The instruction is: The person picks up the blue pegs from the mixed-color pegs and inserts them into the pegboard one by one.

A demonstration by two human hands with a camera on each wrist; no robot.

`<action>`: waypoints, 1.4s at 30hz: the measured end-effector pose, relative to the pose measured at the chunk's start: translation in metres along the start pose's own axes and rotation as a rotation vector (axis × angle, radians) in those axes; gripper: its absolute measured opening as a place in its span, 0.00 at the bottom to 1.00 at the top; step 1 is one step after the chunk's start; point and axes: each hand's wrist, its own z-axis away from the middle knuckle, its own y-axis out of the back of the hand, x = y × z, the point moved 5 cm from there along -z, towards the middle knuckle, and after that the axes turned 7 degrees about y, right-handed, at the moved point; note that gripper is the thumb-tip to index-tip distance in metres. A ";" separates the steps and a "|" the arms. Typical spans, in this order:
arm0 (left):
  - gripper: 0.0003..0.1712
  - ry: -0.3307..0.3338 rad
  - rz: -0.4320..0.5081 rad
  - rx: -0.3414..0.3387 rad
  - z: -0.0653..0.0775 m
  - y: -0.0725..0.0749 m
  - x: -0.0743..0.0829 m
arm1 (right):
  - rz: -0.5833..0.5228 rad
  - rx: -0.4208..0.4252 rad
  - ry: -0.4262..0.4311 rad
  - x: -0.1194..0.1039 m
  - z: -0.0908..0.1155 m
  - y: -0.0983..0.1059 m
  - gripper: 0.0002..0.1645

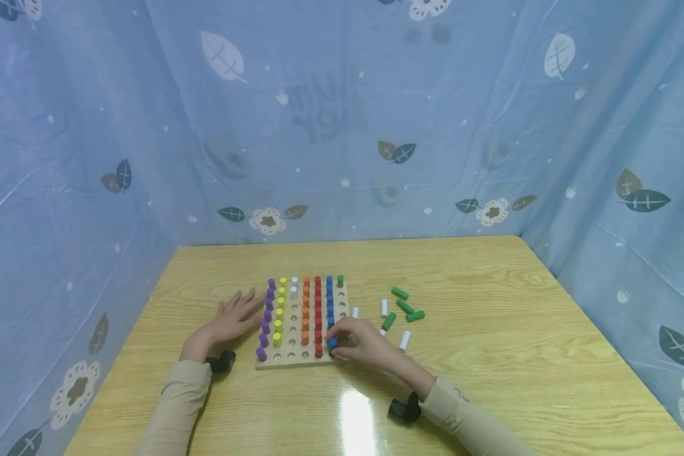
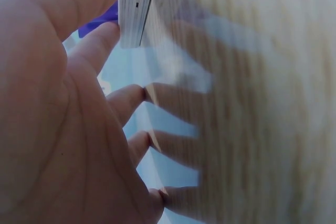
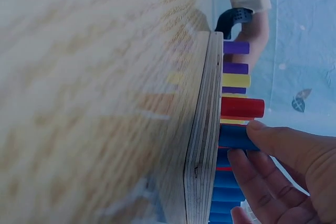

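Observation:
A wooden pegboard (image 1: 285, 364) lies on the table with columns of purple, yellow, white, orange, red and blue pegs, and one green peg (image 1: 340, 280) at its far right corner. My right hand (image 1: 366, 342) pinches a blue peg (image 3: 235, 137) between thumb and fingers at the near end of the blue column. In the right wrist view that peg stands against the board's face, beside a red peg (image 3: 242, 107). My left hand (image 1: 234, 322) rests at the board's left side with fingers spread; in the left wrist view its fingertips touch the board's edge (image 2: 135, 11).
Several loose green pegs (image 1: 404, 306) and white pegs (image 1: 405, 341) lie on the table right of the board, some partly behind my right hand. A patterned blue curtain (image 1: 342, 158) hangs behind the table and at its sides. Light glares off the near tabletop (image 1: 296, 411).

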 end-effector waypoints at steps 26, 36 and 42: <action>0.34 -0.017 -0.011 0.002 -0.001 0.004 0.001 | 0.009 -0.061 -0.025 0.003 0.001 -0.003 0.12; 0.34 -0.018 0.002 -0.008 0.001 0.003 0.002 | 0.004 -0.065 -0.046 0.002 0.003 0.001 0.13; 0.35 -0.011 0.005 -0.012 0.002 0.002 0.003 | -0.008 -0.066 -0.066 0.006 0.007 0.006 0.13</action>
